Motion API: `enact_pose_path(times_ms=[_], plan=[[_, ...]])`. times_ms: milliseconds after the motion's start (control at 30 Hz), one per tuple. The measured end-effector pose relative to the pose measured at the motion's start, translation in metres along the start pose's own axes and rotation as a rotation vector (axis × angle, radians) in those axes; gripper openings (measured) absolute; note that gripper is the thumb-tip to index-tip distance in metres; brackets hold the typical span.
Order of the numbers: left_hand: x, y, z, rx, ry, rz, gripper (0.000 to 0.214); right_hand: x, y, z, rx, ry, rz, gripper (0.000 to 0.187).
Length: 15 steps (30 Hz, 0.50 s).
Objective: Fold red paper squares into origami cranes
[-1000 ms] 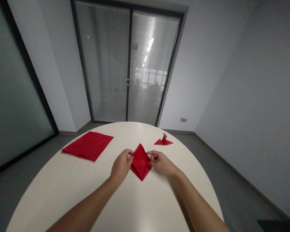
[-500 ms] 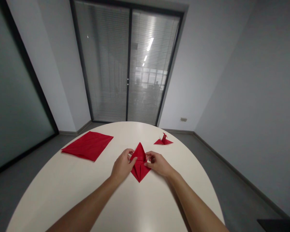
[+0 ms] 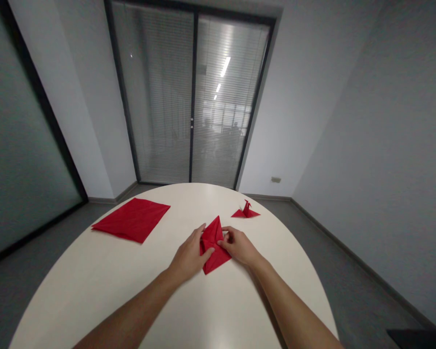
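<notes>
A partly folded red paper (image 3: pixel 213 247), kite-shaped with its point towards the far side, lies on the white round table (image 3: pixel 94 286) in front of me. My left hand (image 3: pixel 189 256) lies flat on its left half, fingers stretched out and pressing down. My right hand (image 3: pixel 238 246) sits at its right edge with the fingers curled, pinching the paper's flap near the middle.
A stack of flat red paper sheets (image 3: pixel 132 219) lies at the table's far left. A small finished red paper crane (image 3: pixel 246 211) stands at the far right. Beyond the table are glass doors with blinds (image 3: pixel 192 97) and grey walls.
The paper's two side flaps have been brought inwards, so it is narrower. My left hand went from pinching the left corner to lying flat on the paper; my right hand moved inwards.
</notes>
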State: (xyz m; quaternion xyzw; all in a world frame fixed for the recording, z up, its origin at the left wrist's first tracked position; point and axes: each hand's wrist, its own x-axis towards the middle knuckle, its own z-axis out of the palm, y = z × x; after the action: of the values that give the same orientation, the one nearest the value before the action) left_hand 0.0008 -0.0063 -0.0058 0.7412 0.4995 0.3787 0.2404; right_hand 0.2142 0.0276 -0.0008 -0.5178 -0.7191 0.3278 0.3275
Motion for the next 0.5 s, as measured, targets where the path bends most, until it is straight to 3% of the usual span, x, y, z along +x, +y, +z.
enact_pose_path(times_ms=[500], plan=[[-0.004,-0.003,0.0,0.112,-0.122,0.028,0.087,0.0,-0.012,-0.001,-0.123,0.081,0.025,0.019]])
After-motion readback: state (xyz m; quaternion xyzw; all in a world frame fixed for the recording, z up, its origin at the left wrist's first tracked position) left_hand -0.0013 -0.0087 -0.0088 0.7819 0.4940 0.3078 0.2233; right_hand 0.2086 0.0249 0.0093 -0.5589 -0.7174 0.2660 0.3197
